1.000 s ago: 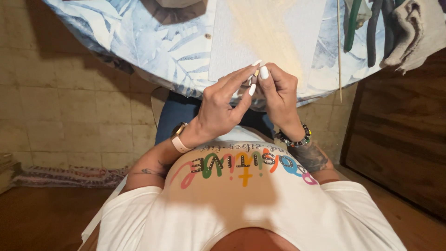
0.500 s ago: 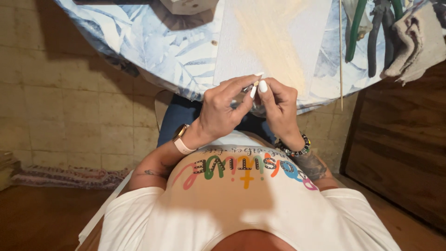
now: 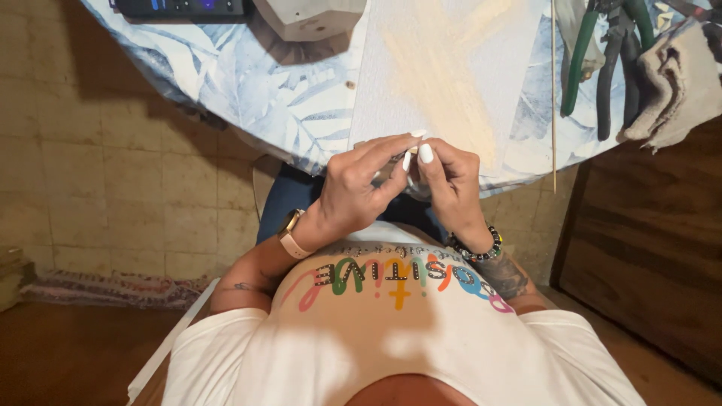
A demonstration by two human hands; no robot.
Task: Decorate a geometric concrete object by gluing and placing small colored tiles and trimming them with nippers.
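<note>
Tiny item (image 3: 394,174) btwn both hands' fingertips

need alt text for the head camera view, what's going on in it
Seen from above, a person's left hand and right hand pinch something too small to identify, at the edge of a table with a leaf-print cloth. Green-handled pliers, a thin wooden stick and a folded cloth lie at the right.

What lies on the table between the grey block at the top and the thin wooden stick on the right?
In the head view, only the white sheet lies between grey block and stick.
</note>
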